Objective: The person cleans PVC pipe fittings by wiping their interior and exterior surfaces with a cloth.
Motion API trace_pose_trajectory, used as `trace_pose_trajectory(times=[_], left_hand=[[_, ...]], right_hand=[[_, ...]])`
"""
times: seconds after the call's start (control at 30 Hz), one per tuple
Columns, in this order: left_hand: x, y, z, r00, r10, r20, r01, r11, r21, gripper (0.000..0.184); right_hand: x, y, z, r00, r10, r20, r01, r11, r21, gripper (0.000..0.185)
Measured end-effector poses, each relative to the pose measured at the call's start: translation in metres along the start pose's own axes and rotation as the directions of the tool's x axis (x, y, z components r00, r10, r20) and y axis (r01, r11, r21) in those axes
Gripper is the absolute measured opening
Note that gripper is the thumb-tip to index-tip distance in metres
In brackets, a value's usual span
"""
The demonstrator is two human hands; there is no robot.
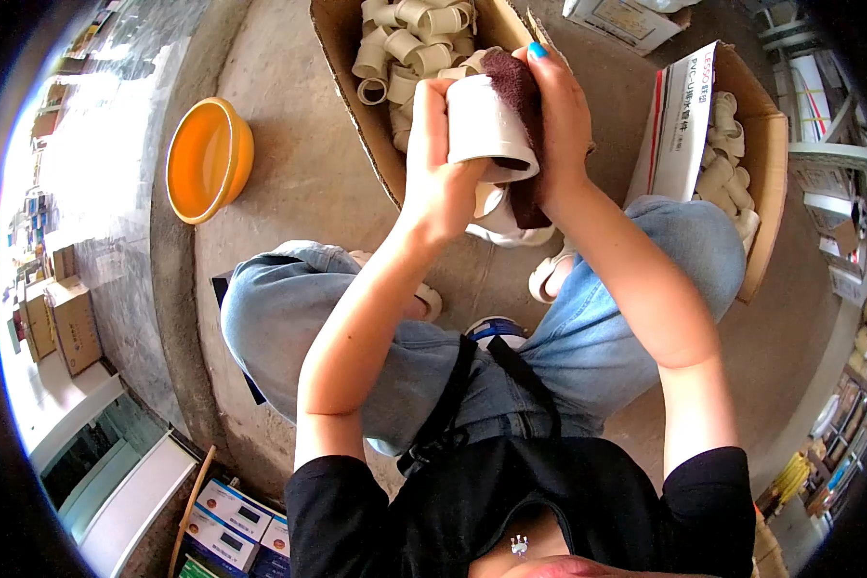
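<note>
A white PVC pipe fitting (486,120) is held up in front of me, its open end tilted down toward me. My left hand (432,178) is closed around its left side. In my right hand (561,120), a dark brown cloth (522,96) is pressed against the fitting's right side and hangs below it. Behind my hands stands an open cardboard box (356,111) full of cream pipe fittings (419,39). Something white (511,235) shows under my hands, partly hidden by the cloth; I cannot make out what it is.
An orange basin (210,162) sits on the concrete floor to the left. At the right, another cardboard box (763,193) holds more fittings (727,173), close to my right knee. A further white box (626,21) stands at the back. Stacked boxes (226,520) lie lower left.
</note>
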State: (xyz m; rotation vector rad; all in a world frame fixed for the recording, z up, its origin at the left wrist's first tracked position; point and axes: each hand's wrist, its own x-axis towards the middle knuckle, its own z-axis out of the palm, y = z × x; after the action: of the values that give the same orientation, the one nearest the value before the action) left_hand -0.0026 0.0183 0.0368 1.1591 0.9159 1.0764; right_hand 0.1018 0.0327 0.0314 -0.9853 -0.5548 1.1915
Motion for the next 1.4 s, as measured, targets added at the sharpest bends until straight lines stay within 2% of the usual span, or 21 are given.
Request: trace_pose_trajectory(times=[0.03,0.17,0.27,0.3,0.4,0.5,0.6,0.63,0.67,0.73,0.77,0.83,0.9,1.0,1.03,1.07,1.1,1.17,1.2,1.3,1.4], left_hand=[[0.000,-0.003,-0.001,1.000,-0.004,0.005,0.004,0.997,-0.077,0.044],[0.004,-0.007,-0.004,0.989,0.114,0.091,-0.135,0.950,0.283,0.051],[0.010,-0.008,-0.017,0.944,0.249,0.216,-0.329,0.718,0.613,0.054],[0.007,0.003,-0.013,0.977,0.113,0.178,-0.196,0.795,0.574,0.051],[0.004,0.002,-0.007,0.940,0.263,0.217,-0.336,0.595,0.731,0.049],[0.003,-0.012,-0.003,0.937,0.298,0.180,-0.333,0.620,0.710,0.047],[-0.001,-0.013,0.007,0.966,0.252,0.051,-0.219,0.701,0.679,0.043],[-0.002,-0.014,0.008,0.979,0.206,0.003,-0.157,0.737,0.658,0.042],[0.001,-0.021,0.005,0.963,0.271,0.019,-0.230,0.778,0.585,0.044],[0.001,-0.020,0.005,0.985,0.161,-0.065,-0.145,0.969,0.201,0.039],[0.001,-0.016,0.006,0.994,0.076,-0.074,-0.079,0.996,-0.044,0.037],[-0.003,-0.007,0.008,1.000,0.005,-0.017,-0.008,0.981,-0.195,0.039],[-0.004,-0.006,0.005,0.999,-0.048,0.020,0.052,0.940,-0.337,0.041],[-0.001,0.001,0.005,0.992,-0.125,-0.017,0.119,0.969,-0.217,0.039],[0.002,0.002,0.002,0.999,-0.043,-0.002,0.043,0.995,0.095,0.039],[0.004,0.004,-0.003,0.999,0.030,0.037,-0.042,0.917,0.396,0.040],[0.005,0.006,-0.006,0.992,0.088,0.095,-0.129,0.745,0.655,0.040],[0.002,0.006,0.000,0.979,0.165,0.122,-0.197,0.578,0.792,0.038],[-0.001,0.002,0.003,0.976,0.189,0.106,-0.198,0.576,0.793,0.039],[-0.003,-0.003,0.006,0.973,0.215,0.086,-0.198,0.574,0.795,0.041],[0.001,-0.005,0.002,0.956,0.278,0.090,-0.253,0.636,0.729,0.046]], right_hand=[[0.000,-0.001,0.001,1.000,-0.017,-0.006,0.017,1.000,0.017,0.018],[0.016,-0.012,-0.010,0.982,-0.129,0.140,0.165,0.941,-0.294,0.022],[0.023,-0.025,-0.010,0.915,-0.249,0.318,0.394,0.730,-0.558,0.025],[0.022,-0.026,-0.008,0.885,-0.267,0.382,0.460,0.637,-0.618,0.023],[0.011,-0.030,-0.003,0.836,-0.258,0.485,0.549,0.358,-0.755,0.020],[0.006,-0.027,-0.002,0.830,-0.274,0.486,0.545,0.210,-0.812,0.019],[0.008,-0.025,-0.003,0.853,-0.272,0.446,0.520,0.359,-0.775,0.018],[0.009,-0.023,-0.005,0.873,-0.273,0.405,0.488,0.490,-0.722,0.019],[0.010,-0.020,-0.006,0.892,-0.267,0.364,0.449,0.611,-0.652,0.019],[0.009,-0.014,-0.010,0.952,-0.213,0.222,0.290,0.863,-0.415,0.020],[0.006,-0.007,-0.009,0.981,-0.181,0.073,0.191,0.966,-0.175,0.020],[0.005,-0.005,-0.007,0.985,-0.158,0.063,0.161,0.986,-0.037,0.019],[0.005,-0.005,-0.005,0.988,-0.144,0.047,0.147,0.987,-0.065,0.020],[0.009,-0.005,-0.006,0.980,-0.175,0.092,0.194,0.935,-0.295,0.022],[0.010,-0.006,-0.007,0.975,-0.189,0.120,0.222,0.890,-0.399,0.023],[0.011,-0.010,-0.007,0.956,-0.223,0.193,0.292,0.804,-0.518,0.024],[0.013,-0.009,-0.006,0.934,-0.259,0.247,0.356,0.725,-0.589,0.022],[0.012,-0.008,-0.002,0.877,-0.310,0.367,0.480,0.516,-0.710,0.020],[0.008,-0.009,0.000,0.875,-0.321,0.362,0.481,0.487,-0.729,0.018],[0.007,-0.006,-0.001,0.887,-0.334,0.320,0.455,0.506,-0.732,0.018],[0.008,-0.003,-0.006,0.932,-0.279,0.232,0.363,0.684,-0.633,0.019]])
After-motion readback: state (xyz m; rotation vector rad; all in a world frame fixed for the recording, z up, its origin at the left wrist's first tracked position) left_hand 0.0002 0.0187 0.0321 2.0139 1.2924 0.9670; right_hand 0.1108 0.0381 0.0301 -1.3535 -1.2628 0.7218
